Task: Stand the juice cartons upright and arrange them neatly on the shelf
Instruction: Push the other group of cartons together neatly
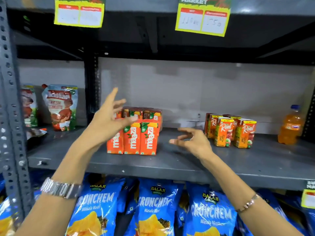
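Observation:
Several orange Maaza juice cartons [139,137] stand upright in tight rows at the middle of the grey shelf [170,166]. Further right, several Real apple juice cartons [231,131] stand upright in a loose cluster. My left hand [109,118] hovers in front of the left Maaza cartons with fingers spread, holding nothing. My right hand [192,140] floats over the bare shelf between the two groups, fingers loosely curled and apart, empty. Both hands are blurred by motion.
An orange drink bottle [290,127] stands at the far right. Printed pouches [60,108] lean at the left behind a perforated steel upright [10,99]. Blue Crunchem chip bags [153,206] fill the shelf below. Yellow price tags [202,16] hang from the shelf above.

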`<state>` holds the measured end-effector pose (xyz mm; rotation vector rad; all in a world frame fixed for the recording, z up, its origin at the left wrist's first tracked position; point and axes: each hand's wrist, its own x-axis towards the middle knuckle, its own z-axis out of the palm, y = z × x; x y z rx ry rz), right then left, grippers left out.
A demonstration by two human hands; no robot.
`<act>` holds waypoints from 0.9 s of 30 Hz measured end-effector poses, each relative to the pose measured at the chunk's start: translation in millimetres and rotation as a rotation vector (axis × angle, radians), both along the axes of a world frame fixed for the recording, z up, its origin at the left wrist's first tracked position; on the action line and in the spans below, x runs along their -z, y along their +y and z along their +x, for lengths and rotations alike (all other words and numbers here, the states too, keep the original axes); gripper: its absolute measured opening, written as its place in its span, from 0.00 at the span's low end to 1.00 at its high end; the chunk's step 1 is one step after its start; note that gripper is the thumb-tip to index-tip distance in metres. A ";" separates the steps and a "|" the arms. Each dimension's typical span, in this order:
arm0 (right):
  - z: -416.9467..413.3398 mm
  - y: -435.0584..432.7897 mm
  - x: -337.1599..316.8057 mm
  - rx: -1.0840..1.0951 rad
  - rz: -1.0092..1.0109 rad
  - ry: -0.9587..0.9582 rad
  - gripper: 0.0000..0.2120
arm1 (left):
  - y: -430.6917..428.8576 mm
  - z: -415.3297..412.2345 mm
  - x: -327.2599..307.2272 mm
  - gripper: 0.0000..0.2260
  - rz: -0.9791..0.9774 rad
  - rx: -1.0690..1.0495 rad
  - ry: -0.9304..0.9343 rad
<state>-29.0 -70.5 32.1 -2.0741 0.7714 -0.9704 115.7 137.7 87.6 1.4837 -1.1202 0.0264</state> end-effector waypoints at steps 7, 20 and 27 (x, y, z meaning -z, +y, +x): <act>-110.7 -109.6 -15.3 0.849 -0.302 -0.135 0.14 | -182.2 -106.2 -0.6 0.22 0.070 0.308 0.430; -143.9 -202.7 -5.6 0.140 0.245 0.020 0.19 | -305.0 -122.0 41.5 0.34 0.420 0.259 0.144; -135.7 -198.9 -3.8 0.059 0.222 0.013 0.20 | -306.1 -125.3 41.0 0.29 0.443 0.316 0.179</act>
